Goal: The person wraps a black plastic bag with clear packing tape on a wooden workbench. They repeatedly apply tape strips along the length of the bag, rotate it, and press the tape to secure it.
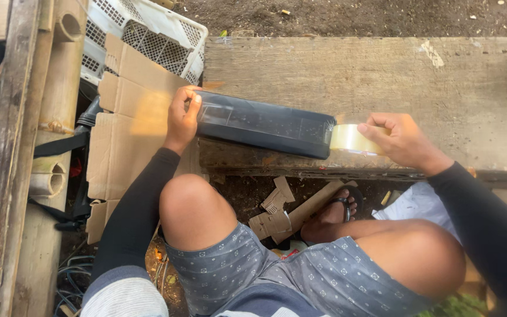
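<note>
A long black wrapped package (265, 124) lies along the front edge of a worn wooden bench (382, 76). My left hand (182, 120) grips the package's left end, thumb and fingers over it. My right hand (400, 141) holds a roll of clear tape (352, 140) pressed against the package's right end, with tape running onto the black wrap.
Flattened brown cardboard (125, 129) lies to the left over a white plastic crate (148, 32). Bamboo poles and planks (48, 117) run down the left side. Cardboard scraps (283, 211) lie on the dirt by my sandalled foot (335, 214). My bare knees sit below the bench.
</note>
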### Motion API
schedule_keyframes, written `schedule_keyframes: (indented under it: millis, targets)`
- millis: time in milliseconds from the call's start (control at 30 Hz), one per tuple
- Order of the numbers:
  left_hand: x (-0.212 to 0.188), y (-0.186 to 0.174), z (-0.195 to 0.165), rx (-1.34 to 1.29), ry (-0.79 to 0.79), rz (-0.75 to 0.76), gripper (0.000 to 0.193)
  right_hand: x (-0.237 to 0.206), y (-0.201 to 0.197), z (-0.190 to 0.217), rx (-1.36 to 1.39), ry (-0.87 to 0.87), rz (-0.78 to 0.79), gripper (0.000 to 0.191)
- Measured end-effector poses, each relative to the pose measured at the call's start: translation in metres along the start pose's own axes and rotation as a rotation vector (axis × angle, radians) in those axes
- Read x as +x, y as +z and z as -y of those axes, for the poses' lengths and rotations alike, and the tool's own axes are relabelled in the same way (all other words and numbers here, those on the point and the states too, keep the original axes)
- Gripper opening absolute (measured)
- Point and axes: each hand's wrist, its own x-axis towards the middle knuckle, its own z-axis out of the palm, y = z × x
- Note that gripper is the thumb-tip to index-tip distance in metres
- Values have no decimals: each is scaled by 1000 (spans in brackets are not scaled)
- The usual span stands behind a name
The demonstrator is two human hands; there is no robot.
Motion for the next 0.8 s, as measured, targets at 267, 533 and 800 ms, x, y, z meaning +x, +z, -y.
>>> schedule_keyframes:
  millis: [267,533,800]
  targets:
    - [-2,8,-7,-7,-49,-4,12,2,-1,-42,37,-35,-5,35]
    - [-2,15,-9,-16,-39,7,12,3,2,-61,40,6,-29,36]
    - [2,19,-8,26,-15,-6,10,16,6,-75,74,35,-11,36]
